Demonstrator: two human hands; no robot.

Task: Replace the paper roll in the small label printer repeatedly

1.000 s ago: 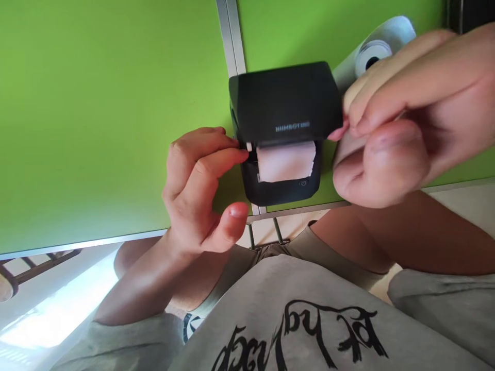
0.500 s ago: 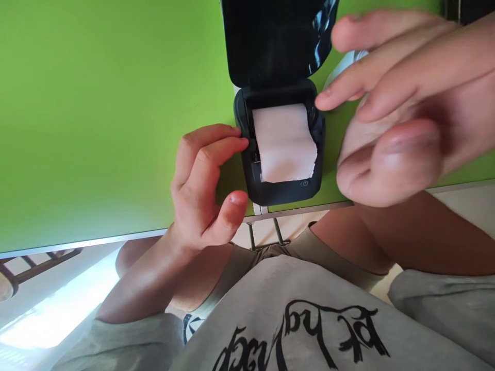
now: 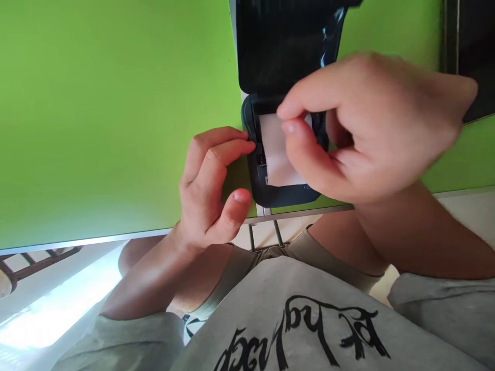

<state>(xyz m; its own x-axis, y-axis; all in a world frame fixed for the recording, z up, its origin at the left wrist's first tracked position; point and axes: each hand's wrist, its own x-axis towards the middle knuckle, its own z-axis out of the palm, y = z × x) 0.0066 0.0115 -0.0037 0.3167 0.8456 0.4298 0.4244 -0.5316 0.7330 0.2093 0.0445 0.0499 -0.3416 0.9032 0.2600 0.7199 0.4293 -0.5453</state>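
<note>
A small black printer [image 3: 260, 196] sits with its lid [image 3: 280, 49] raised and a white paper roll [image 3: 275, 149] inside. The paper's loose end lies over the front edge. At the printer's left rim, my left hand [image 3: 211, 180] rests two fingertips, its thumb spread away. My right hand [image 3: 381, 134] is nearer the camera, in front of the right side of the printer. Its thumb and index tips come close together across the view of the paper, a narrow gap between them. Nothing shows in that gap. The other right fingers are curled and partly hidden.
The printer stands on a green table [image 3: 116, 103], close to its front edge [image 3: 96, 239] and over a seam between two panels. A dark flat object [image 3: 475, 56] lies at the upper right. My legs and shirt are below the edge.
My right hand has swung left from beside the printer to over the paper, its fingers curling and thumb nearing the index. The printer sits slightly further right in view. The left hand keeps its pose.
</note>
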